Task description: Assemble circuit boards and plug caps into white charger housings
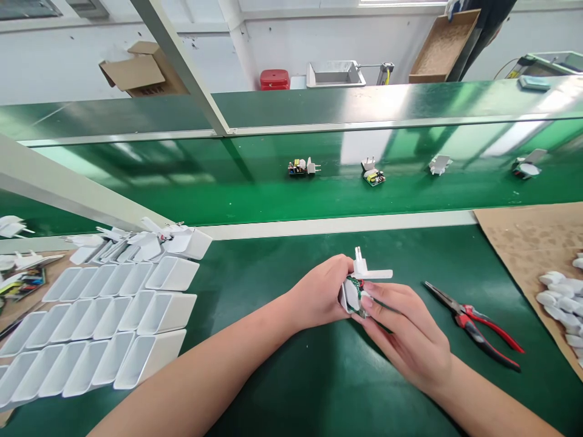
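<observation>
Above the green bench my left hand (323, 290) is closed round a white power adapter (352, 295) whose housing end is open. A green circuit board shows inside that end, and my right hand (405, 331) pinches at it with thumb and fingers. A white plug cap (371, 274) with its pins pointing up sits at the top of the adapter, linked by a bit of red wire. The far side of the housing is hidden by my left fingers. To the right of my right hand lie long-nose pliers (469, 321) with red and black handles.
Rows of empty white housings (155, 352) stand at left, with plug caps (155, 243) heaped behind. Several board-and-plug assemblies (373, 173) lie on the green conveyor (264, 194). At right, cardboard (514, 243) bears small white parts (558, 297). A person (483, 36) stands beyond the conveyor.
</observation>
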A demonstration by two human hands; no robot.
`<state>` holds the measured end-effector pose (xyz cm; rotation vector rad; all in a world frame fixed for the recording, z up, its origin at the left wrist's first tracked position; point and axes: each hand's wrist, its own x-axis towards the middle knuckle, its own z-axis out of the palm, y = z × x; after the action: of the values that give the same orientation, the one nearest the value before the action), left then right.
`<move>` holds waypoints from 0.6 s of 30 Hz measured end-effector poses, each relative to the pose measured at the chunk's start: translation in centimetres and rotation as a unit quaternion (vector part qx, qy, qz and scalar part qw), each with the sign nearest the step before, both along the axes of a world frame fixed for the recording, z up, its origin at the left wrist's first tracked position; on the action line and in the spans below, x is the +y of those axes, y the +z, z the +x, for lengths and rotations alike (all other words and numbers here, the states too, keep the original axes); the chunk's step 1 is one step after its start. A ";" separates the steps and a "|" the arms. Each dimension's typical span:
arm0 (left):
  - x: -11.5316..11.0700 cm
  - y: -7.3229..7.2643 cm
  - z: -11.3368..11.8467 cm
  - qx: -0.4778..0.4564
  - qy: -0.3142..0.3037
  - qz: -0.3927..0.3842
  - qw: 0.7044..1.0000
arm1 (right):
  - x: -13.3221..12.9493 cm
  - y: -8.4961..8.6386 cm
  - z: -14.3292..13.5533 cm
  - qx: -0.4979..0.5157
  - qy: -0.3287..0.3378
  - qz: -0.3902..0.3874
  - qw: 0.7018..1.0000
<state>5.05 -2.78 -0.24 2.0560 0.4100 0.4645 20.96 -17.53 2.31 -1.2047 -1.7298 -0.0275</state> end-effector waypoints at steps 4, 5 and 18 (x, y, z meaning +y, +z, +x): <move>-0.2 -0.3 0.0 -0.016 0.005 0.050 0.999 | 0.5 0.1 0.0 -0.037 -0.006 0.019 0.999; -0.3 -0.3 -0.1 -0.021 0.006 0.058 0.998 | 0.5 0.1 0.0 -0.045 -0.002 0.016 0.999; -0.5 -0.5 0.3 -0.050 0.056 -0.072 0.995 | 0.4 -0.9 0.5 -0.059 -0.001 -0.041 0.997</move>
<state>5.31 -3.27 -0.73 1.8687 0.4866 0.5864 21.41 -17.12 1.36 -1.2858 -1.8472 -0.0297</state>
